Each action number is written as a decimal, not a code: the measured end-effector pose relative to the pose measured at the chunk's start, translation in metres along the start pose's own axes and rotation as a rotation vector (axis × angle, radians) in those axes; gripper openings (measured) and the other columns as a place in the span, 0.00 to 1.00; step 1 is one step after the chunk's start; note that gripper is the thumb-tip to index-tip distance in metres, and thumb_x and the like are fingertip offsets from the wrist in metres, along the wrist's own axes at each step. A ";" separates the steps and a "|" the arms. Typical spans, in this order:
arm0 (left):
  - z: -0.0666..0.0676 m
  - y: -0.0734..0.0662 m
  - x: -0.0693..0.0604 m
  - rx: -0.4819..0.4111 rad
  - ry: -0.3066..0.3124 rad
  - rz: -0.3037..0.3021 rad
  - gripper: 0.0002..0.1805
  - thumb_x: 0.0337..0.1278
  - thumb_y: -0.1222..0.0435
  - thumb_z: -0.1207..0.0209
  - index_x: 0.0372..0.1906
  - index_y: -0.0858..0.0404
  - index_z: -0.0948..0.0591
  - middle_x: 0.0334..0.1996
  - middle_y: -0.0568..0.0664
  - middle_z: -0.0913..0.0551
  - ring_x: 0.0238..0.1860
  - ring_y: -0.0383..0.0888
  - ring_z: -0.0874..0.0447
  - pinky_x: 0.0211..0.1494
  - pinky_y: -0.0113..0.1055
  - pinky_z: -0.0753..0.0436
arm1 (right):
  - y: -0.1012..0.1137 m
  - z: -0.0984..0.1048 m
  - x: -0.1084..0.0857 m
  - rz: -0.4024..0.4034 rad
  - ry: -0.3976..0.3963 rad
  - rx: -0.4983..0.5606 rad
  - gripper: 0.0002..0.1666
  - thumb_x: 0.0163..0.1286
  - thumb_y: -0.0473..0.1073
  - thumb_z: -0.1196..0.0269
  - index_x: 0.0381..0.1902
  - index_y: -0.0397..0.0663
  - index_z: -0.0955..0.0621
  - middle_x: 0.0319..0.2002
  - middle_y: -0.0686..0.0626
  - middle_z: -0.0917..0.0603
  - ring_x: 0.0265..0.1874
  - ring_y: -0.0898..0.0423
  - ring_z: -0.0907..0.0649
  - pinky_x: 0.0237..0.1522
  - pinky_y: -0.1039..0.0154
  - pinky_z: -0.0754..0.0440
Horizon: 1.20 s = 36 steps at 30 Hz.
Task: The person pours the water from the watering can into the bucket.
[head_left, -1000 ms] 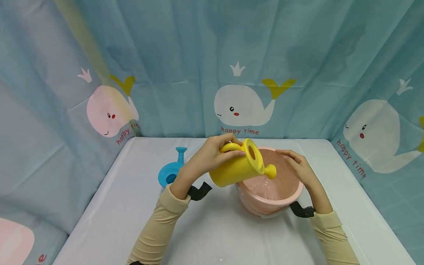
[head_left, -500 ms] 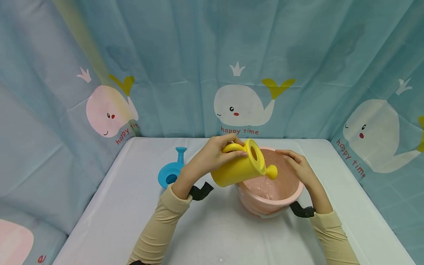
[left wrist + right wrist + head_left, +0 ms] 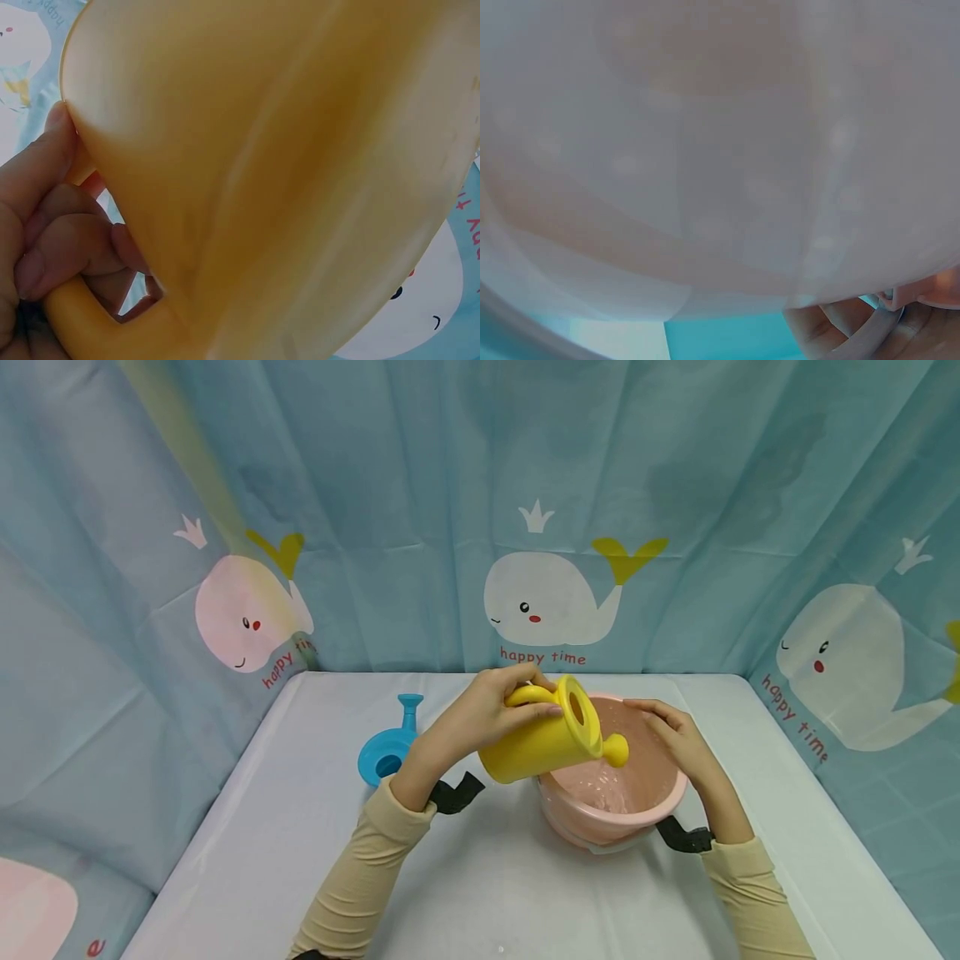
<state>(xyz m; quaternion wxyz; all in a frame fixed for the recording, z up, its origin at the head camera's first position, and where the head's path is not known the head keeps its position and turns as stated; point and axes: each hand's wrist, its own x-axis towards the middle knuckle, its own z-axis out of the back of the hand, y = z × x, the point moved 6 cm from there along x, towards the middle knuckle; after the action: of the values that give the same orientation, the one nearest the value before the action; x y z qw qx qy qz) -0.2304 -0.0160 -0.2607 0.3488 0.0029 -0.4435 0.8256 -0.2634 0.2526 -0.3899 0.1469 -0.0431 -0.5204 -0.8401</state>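
Note:
A yellow watering can (image 3: 536, 743) is tilted over the left part of a pink basin (image 3: 611, 817), its spout pointing down to the right. My left hand (image 3: 491, 710) grips the can's handle, with the thumb along its body; in the left wrist view the curled fingers (image 3: 75, 240) go round that handle. Glints like water (image 3: 600, 787) show at the basin's bottom. At the basin's right rim my right hand (image 3: 678, 739) holds on, fingers over the edge. The basin's outer wall (image 3: 720, 187) fills most of the right wrist view, hiding much of that hand.
A blue watering can (image 3: 386, 752) stands on the white table (image 3: 480, 893) left of my left forearm, which partly covers it. A blue curtain (image 3: 420, 593) printed with whales hangs along the table's back and sides.
The yellow watering can and my left hand have shifted very slightly to the right. My right hand and the basin have stayed put.

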 end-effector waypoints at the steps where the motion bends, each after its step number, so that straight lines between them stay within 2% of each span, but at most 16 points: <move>1: 0.000 0.000 0.000 0.000 0.000 -0.003 0.11 0.54 0.54 0.39 0.38 0.54 0.22 0.31 0.43 0.22 0.32 0.39 0.26 0.36 0.29 0.21 | 0.000 0.000 0.000 0.002 0.001 -0.001 0.22 0.76 0.44 0.57 0.59 0.36 0.28 0.59 0.34 0.29 0.53 0.75 0.30 0.48 0.80 0.28; 21: -0.001 0.001 0.000 -0.001 0.004 0.002 0.11 0.54 0.53 0.39 0.39 0.54 0.22 0.32 0.42 0.21 0.32 0.39 0.25 0.36 0.28 0.21 | 0.001 0.000 -0.001 0.001 0.004 0.004 0.22 0.76 0.44 0.57 0.59 0.36 0.29 0.60 0.34 0.29 0.52 0.74 0.29 0.47 0.80 0.27; 36: 0.000 0.000 0.000 -0.005 -0.002 0.009 0.11 0.54 0.53 0.39 0.38 0.53 0.23 0.30 0.43 0.23 0.31 0.40 0.26 0.34 0.30 0.22 | 0.003 0.000 -0.001 0.009 0.001 0.009 0.22 0.76 0.43 0.56 0.60 0.37 0.29 0.60 0.35 0.28 0.54 0.73 0.30 0.49 0.81 0.30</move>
<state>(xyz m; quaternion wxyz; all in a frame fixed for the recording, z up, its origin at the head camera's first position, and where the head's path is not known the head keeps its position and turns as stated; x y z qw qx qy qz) -0.2306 -0.0166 -0.2609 0.3444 0.0007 -0.4460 0.8261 -0.2616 0.2513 -0.3873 0.1513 -0.0444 -0.5238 -0.8371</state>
